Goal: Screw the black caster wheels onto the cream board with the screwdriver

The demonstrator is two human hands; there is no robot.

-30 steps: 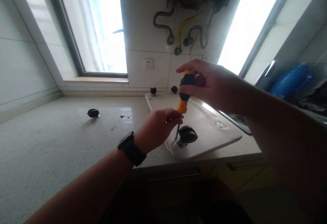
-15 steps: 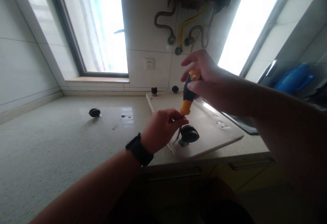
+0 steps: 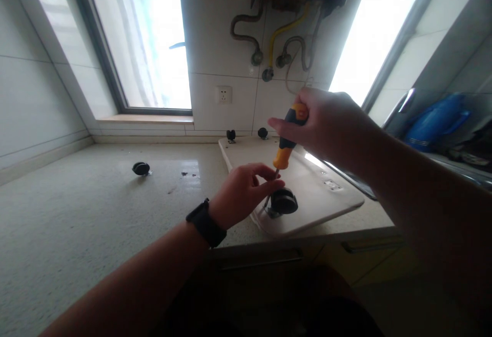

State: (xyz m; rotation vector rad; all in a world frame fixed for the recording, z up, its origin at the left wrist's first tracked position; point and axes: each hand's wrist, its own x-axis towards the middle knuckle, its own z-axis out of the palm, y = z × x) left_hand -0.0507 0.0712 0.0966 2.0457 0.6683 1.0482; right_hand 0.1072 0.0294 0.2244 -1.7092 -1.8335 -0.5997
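Observation:
My right hand (image 3: 311,114) grips the yellow and black handle of a screwdriver (image 3: 286,142), which leans slightly to the right. Lower down, my left hand (image 3: 251,186) pinches the screwdriver's metal shaft between thumb and fingers. The tip meets the metal plate of a black caster wheel (image 3: 284,201) at the near left corner of a white board (image 3: 307,219). Any screw under the tip is too small to make out. At the board's far edge stand two more casters, one on the left (image 3: 230,135) and one on the right (image 3: 262,132).
A loose caster (image 3: 141,168) and small screws (image 3: 188,174) lie on the speckled counter (image 3: 96,209) to the left. A metal plate (image 3: 332,185) sits at the board's right corner. Beyond it are a sink edge and a blue jug (image 3: 436,124). Pipes (image 3: 246,35) hang on the wall.
My right hand has turned about the screwdriver handle, its raised fingers now wrapped round with the knuckles up. My left hand stays at the shaft, and the view has shifted slightly.

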